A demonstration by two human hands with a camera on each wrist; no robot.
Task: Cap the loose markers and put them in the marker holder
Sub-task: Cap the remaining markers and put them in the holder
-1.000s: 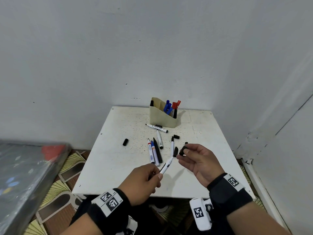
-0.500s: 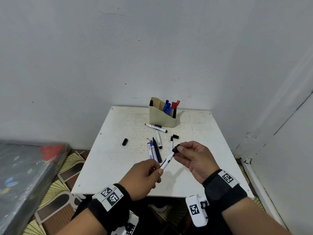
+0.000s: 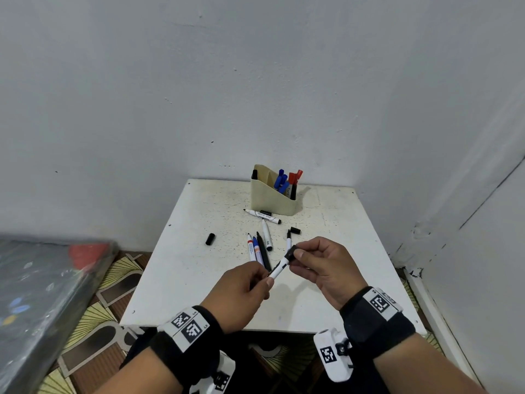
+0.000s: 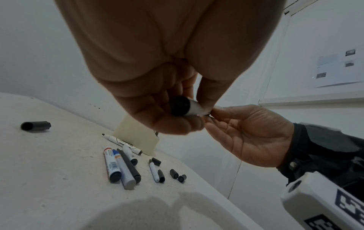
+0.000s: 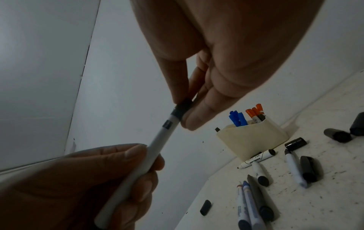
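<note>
My left hand (image 3: 257,282) grips the lower end of a white marker (image 3: 279,268) above the table's front half. My right hand (image 3: 305,258) pinches a black cap (image 3: 290,253) that sits on the marker's upper end; the right wrist view shows the black cap (image 5: 182,109) seated against the white marker (image 5: 157,140). Several uncapped markers (image 3: 260,248) lie on the white table (image 3: 199,280), one more marker (image 3: 262,216) lies in front of the beige marker holder (image 3: 272,200), which holds blue and red markers. Loose black caps (image 3: 210,239) (image 3: 295,230) lie nearby.
The table stands in a corner with walls behind and to the right. A grey plastic-wrapped object (image 3: 42,294) is at the left, beyond the table edge. Patterned floor (image 3: 113,280) shows below. More loose caps (image 4: 178,175) lie near the front-right markers.
My right hand brought the black cap from apart onto the marker's tip and now presses it on. My left hand kept hold of the marker and shifted slightly.
</note>
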